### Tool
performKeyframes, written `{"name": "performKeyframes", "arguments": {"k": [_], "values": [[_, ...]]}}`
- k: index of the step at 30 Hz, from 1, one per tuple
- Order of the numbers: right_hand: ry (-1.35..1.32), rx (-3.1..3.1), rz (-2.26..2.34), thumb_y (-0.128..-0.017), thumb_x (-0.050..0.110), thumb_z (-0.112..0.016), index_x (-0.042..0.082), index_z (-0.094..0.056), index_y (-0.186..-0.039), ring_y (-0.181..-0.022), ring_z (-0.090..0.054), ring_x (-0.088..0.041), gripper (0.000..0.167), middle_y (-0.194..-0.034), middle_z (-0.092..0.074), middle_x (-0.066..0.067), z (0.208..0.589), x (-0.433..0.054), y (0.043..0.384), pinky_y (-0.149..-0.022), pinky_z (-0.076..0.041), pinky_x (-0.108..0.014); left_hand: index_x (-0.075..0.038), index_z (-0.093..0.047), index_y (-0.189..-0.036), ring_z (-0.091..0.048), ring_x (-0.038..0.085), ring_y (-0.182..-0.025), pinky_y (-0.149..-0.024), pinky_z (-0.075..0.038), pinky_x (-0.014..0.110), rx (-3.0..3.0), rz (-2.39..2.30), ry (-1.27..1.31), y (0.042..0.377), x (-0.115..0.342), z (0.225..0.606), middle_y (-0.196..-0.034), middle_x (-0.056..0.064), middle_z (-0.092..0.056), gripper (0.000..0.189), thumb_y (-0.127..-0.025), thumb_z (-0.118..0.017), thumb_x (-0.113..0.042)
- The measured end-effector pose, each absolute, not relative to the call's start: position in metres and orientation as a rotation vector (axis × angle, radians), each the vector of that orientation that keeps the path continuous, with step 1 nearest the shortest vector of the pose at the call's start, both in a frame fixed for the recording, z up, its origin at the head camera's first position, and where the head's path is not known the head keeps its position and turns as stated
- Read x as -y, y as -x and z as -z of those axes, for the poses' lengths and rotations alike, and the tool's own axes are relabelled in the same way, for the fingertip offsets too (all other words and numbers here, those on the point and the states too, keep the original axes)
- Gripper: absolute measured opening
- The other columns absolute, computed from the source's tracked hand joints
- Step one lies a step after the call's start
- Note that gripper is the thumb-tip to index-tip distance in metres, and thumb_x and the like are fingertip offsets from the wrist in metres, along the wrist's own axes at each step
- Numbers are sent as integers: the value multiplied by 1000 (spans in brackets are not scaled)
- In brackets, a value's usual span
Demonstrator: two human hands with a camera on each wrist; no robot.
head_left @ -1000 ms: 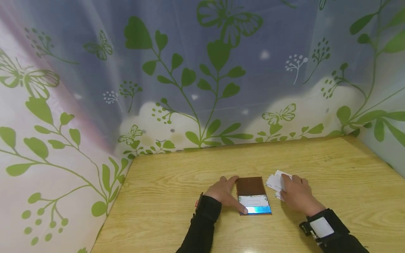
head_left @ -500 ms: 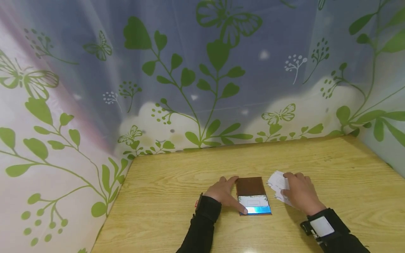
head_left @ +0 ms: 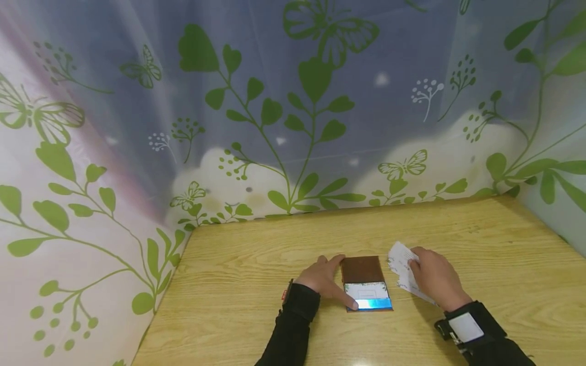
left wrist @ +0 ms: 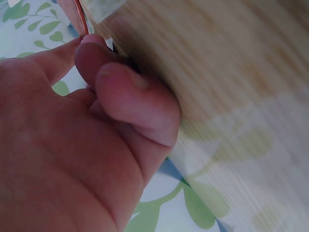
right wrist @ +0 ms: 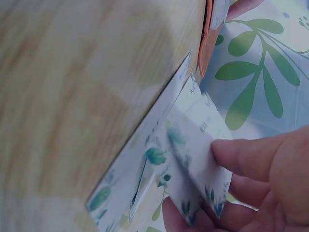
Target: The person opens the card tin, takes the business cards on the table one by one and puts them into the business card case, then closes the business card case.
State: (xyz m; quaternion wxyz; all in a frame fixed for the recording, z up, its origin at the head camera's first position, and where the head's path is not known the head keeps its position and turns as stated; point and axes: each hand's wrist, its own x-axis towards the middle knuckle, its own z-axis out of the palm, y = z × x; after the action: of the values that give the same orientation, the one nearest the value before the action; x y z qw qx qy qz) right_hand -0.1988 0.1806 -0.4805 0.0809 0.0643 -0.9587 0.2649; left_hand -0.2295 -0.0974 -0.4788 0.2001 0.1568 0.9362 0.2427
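A brown card holder (head_left: 361,269) lies unfolded on the wooden table, a white leaf-printed card (head_left: 366,288) in its lower half above a shiny bluish strip (head_left: 376,304). My left hand (head_left: 322,279) rests at its left side: the straight thumb presses the lower left corner, and another fingertip touches the upper left corner. In the left wrist view the outer fingers (left wrist: 137,96) bend against the table. To the right, my right hand (head_left: 437,277) pinches several white cards (head_left: 403,262) with green leaf prints. They are fanned and tilted in the right wrist view, partly hidden by the fingers.
The wooden table (head_left: 238,284) stretches around both hands. Hanging cloth (head_left: 229,101) printed with green leaves and butterflies walls off its back and sides. Each wrist wears a black strap (head_left: 304,301).
My right hand has drawn slightly right, away from the card holder, and the cards in it have tilted up and fanned. The left hand and the card holder have stayed put.
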Motion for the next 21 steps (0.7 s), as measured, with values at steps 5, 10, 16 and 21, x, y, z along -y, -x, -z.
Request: {"name": "performKeyframes", "arguments": {"k": [5, 10, 16, 21], "values": [[-265, 2788, -734, -94, -6, -67, -18, -67, -120, -80, -65, -33, 29, -113, -68, -36, 482, -180, 199, -63, -48, -44, -29, -33, -163, -58, 36, -126, -93, -55, 48, -2621, -673, -437, 230, 97, 479, -156, 19, -41, 122, -63, -96, -58], [-223, 2795, -796, -97, 0, -66, -15, -69, -116, -75, -64, -29, 25, -104, -71, -29, 479, -179, 198, -60, -49, -42, -29, -33, -163, -59, 36, -124, -92, -55, 48, -2615, -686, -442, 229, 98, 477, -155, 20, -42, 121, -63, -96, -57], [-160, 2823, -900, -103, 15, -64, -10, -69, -112, -63, -57, -16, 27, -87, -72, -15, 479, -178, 199, -51, -40, -31, -28, -33, -164, -56, 38, -129, -95, -54, 50, -2605, -698, -441, 227, 98, 475, -157, 21, -40, 121, -64, -96, -56], [-160, 2801, -956, -105, 21, -62, -4, -67, -104, -59, -52, -15, 25, -73, -62, -4, 480, -176, 199, -50, -36, -29, -28, -33, -163, -53, 40, -133, -96, -53, 51, -2603, -706, -436, 227, 98, 474, -158, 22, -38, 121, -64, -96, -55]]}}
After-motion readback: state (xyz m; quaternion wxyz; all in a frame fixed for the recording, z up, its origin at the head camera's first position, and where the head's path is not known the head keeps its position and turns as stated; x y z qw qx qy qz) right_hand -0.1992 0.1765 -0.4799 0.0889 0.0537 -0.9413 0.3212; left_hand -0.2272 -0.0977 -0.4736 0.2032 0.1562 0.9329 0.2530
